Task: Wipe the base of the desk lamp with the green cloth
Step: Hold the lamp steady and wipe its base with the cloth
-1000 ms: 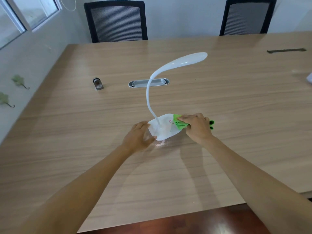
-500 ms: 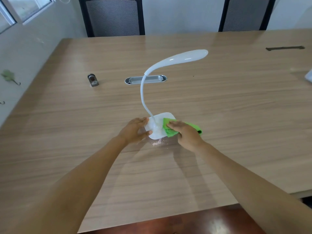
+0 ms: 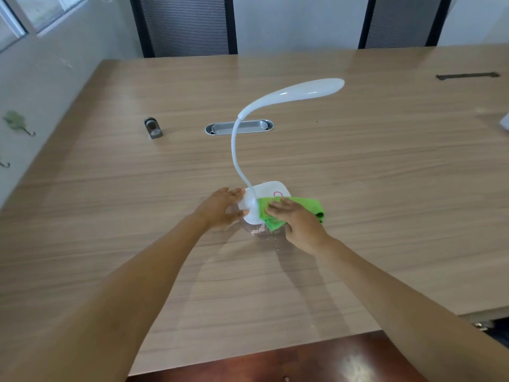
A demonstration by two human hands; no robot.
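Observation:
A white desk lamp stands on the wooden table (image 3: 385, 188), its curved neck (image 3: 234, 150) rising to a long head at the upper right. Its flat white base (image 3: 268, 190) carries a pink ring mark. My left hand (image 3: 220, 208) rests against the base's left edge, holding it steady. My right hand (image 3: 297, 220) presses the green cloth (image 3: 308, 204) flat onto the base's near right part, fingers pointing left. The cloth hangs over the base's right edge onto the table. A few pale crumbs (image 3: 257, 230) lie on the table just in front of the base.
A metal cable slot (image 3: 239, 127) sits in the table behind the lamp. A small metal object (image 3: 153, 128) stands to its left. Two black mesh chairs (image 3: 187, 23) are at the far edge. A dark cable flap (image 3: 467, 76) is at the far right.
The right hand has slid the cloth leftward and nearer across the base, uncovering the pink ring. The left hand stays on the base's left edge.

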